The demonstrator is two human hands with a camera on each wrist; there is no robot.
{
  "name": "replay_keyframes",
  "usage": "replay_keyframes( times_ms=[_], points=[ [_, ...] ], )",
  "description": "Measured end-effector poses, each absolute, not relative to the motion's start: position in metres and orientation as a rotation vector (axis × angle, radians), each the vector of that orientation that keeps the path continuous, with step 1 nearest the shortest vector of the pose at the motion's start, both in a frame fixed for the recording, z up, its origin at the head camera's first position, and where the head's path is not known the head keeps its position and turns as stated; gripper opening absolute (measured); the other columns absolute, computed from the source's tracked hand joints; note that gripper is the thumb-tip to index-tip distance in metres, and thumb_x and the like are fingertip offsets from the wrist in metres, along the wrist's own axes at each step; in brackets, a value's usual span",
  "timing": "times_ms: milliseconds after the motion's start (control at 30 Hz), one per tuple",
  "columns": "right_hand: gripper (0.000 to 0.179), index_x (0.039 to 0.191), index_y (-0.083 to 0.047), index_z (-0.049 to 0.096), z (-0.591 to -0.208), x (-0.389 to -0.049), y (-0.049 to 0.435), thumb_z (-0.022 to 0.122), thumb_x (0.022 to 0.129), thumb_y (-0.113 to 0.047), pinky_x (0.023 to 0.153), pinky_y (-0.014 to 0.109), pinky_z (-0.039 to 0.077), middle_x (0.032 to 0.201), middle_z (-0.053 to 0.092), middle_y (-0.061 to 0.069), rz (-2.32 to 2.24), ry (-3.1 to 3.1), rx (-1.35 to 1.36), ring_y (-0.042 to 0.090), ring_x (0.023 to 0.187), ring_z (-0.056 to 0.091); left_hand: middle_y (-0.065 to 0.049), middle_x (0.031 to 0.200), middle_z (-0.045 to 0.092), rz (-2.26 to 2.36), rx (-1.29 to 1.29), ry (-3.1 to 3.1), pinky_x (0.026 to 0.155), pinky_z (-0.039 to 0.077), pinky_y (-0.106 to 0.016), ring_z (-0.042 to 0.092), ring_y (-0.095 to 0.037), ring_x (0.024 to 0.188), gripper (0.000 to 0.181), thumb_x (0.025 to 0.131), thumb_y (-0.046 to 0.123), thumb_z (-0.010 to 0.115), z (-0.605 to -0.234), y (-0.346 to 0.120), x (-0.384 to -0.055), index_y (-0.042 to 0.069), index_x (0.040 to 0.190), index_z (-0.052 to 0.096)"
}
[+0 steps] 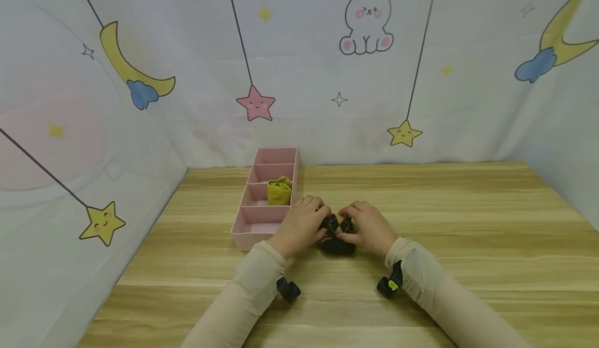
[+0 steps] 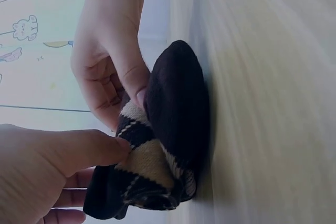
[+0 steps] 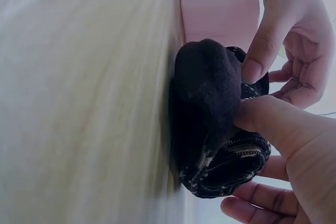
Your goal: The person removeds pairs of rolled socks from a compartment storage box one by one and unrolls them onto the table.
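Observation:
A black sock [image 1: 337,246] with a pale argyle pattern lies folded into a bundle on the wooden table. My left hand [image 1: 303,222] grips its left side, thumb on the patterned part, as the left wrist view shows. On the other side my right hand [image 1: 371,227] holds the bundle, its thumb pressed against the plain black part of the sock [image 3: 207,82]. In the right wrist view a rolled, open end of the sock faces the camera. The two hands are close together with the sock between them.
Left of the hands stands a pink box [image 1: 237,228] divided into several compartments. A rolled mustard-yellow cloth item [image 1: 279,191] sits in one of the middle compartments. A white printed curtain [image 1: 318,129] hangs behind the table [image 1: 468,265].

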State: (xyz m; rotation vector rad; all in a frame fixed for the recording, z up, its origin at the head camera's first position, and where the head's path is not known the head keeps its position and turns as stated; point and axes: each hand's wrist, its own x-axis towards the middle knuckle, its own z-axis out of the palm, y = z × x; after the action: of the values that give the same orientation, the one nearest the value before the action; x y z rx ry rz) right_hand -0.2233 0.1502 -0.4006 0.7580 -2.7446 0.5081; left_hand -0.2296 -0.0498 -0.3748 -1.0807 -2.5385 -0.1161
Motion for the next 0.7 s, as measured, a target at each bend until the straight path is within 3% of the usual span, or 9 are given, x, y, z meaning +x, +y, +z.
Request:
replay_keyframes(
  times_ms=[367,700],
  points=[
    [0.043,0.112,-0.006,0.068,-0.391,-0.229,0.146,0.073,0.082,-0.036,0.088,0.046,0.050,0.107,0.067,0.010,0.446,-2.826,0.702,0.029,0.100,0.061,-0.003,0.095,0.060,-0.138,-1.009,-2.463,0.082,0.047,-0.034,0.058,-0.020,0.093,0.034,0.077,0.031,0.079,-0.375,-0.049,-0.212,0.011,0.099,0.061],
    [0.046,0.113,-0.008,0.067,-0.385,-0.237,0.140,0.075,0.080,-0.038,0.089,0.049,0.049,0.112,0.066,0.012,0.322,-2.844,0.686,0.032,0.105,0.060,0.002,0.096,0.067,0.105,-1.043,-2.564,0.082,0.048,-0.031,0.061,-0.015,0.091,0.026,0.083,0.042,0.071,-0.393,-0.048,-0.199,0.018,0.094,0.070]
  ],
)
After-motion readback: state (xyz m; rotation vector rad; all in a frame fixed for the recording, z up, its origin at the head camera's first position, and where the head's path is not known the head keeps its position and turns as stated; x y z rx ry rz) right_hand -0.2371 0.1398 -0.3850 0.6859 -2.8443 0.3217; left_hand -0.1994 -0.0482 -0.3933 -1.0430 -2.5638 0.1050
